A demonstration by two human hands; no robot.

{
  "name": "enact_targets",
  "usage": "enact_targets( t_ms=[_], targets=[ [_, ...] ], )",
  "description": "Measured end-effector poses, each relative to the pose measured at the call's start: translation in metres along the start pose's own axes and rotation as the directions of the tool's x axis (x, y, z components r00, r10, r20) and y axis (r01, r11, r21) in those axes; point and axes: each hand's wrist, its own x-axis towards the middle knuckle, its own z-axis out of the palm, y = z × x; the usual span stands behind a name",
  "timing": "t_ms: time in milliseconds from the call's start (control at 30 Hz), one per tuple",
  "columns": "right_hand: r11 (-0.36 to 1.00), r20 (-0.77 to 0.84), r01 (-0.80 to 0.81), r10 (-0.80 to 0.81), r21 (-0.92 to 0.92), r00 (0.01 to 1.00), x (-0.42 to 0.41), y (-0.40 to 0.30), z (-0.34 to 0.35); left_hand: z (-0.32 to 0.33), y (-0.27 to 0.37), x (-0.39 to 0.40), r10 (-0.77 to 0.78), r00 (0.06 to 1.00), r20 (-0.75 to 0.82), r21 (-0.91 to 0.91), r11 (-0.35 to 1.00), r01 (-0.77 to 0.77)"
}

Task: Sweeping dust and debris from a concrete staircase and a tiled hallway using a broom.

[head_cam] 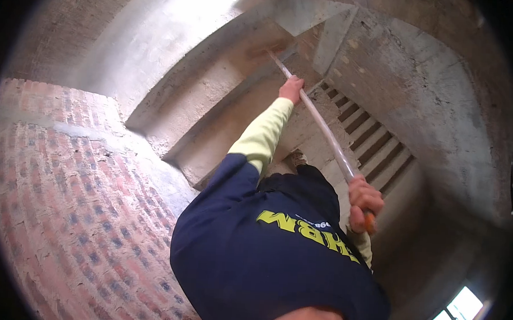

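Note:
A long pale pole (326, 128) slants from the lower right up to a stair step. My left hand (291, 89) is closed around its upper part, with the arm in a pale yellow sleeve. Near the pole's orange end (369, 221), my right hand (365, 203) grips it beside my navy shirt. At the far end, a blurred reddish-brown head (265, 51), perhaps a broom's, lies against the dusty concrete step (212, 83). Its bristles cannot be made out.
Bare concrete steps run down ahead, and another flight (377, 144) shows at the right. A rough brick wall (86, 212) stands at the left. One shoe (298, 157) is on the stairs in front of me. A bright window (451, 314) is at the lower right.

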Motion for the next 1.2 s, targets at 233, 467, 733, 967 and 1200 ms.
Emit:
enact_targets(
  t_ms=[233,467,733,967,1200],
  targets=[
    [0.998,0.244,0.046,-0.037,-0.033,0.969,0.025,-0.023,-0.008,0.000,-0.002,0.002,0.099,0.994,-0.048,-0.076,0.992,-0.102],
    [0.999,0.115,-0.028,0.031,-0.030,0.993,0.015,-0.013,-0.008,0.016,-0.006,0.007,0.085,0.996,-0.016,-0.114,0.990,-0.086],
    [1.000,0.146,-0.006,0.007,-0.010,0.989,0.022,0.026,-0.011,0.015,-0.032,0.043,0.030,0.997,0.077,0.065,0.997,-0.035],
    [0.986,0.030,0.014,-0.020,0.165,0.999,-0.008,-0.019,-0.046,0.014,0.032,-0.036,0.019,0.982,-0.190,-0.100,0.994,-0.038],
    [0.955,-0.223,0.021,0.048,0.296,0.974,0.025,0.042,-0.035,0.010,-0.010,0.004,-0.173,0.961,-0.217,-0.021,0.985,0.172]
  ],
)
